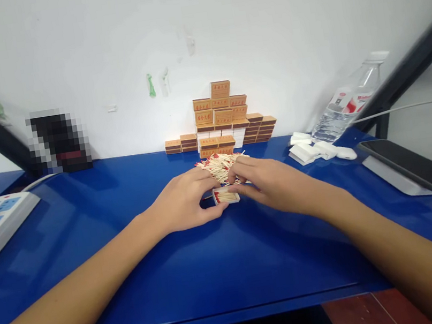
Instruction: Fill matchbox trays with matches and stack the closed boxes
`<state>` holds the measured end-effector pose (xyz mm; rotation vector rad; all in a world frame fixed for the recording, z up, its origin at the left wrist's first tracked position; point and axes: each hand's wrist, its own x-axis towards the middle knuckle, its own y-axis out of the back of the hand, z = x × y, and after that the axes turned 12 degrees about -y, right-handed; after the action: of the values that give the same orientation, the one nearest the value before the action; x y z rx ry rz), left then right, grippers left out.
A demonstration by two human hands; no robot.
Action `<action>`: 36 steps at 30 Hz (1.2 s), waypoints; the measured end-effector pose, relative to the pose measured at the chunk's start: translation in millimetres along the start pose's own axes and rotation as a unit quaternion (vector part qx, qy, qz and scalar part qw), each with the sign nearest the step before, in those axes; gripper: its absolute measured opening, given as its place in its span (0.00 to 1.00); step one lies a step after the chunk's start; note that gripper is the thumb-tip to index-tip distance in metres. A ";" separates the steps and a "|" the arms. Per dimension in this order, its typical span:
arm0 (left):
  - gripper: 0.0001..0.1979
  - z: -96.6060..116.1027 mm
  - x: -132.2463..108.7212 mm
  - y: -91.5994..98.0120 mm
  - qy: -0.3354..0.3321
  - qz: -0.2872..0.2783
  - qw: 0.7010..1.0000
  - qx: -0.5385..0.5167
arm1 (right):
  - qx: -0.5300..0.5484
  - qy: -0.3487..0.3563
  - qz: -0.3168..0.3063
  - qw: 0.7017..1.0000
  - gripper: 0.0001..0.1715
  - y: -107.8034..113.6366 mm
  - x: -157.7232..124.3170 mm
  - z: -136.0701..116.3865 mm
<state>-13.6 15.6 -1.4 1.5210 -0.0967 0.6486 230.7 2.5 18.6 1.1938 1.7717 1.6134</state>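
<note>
In the middle of the blue table, a small white matchbox tray [238, 198] holds a row of red-tipped matches [224, 196], heads toward the left. My left hand [185, 199] grips the tray's left end, thumb along the near side and fingers behind. Over the right end, my right hand [271, 181] is closed, its thumb and curled fingers at matches; how many it pinches is hidden. Just behind both hands lies a heap of loose matches [219, 167], partly covered by the fingers.
Stacked matchboxes [223, 115] stand against the white wall behind the heap. Off to the right are crumpled white tissues [315, 151], a leaning water bottle [349, 104] and a dark phone [419, 164]. A white power strip [5, 220] sits at the left.
</note>
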 end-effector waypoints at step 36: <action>0.14 -17.8 -2.5 8.8 0.033 0.038 0.999 -0.016 | 0.009 0.001 0.023 1.000 0.16 -10.7 -1.1 -2.7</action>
<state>-25.6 30.7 3.9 1.4688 -0.1154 0.7534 226.0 0.8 8.8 1.2515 1.7753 1.6275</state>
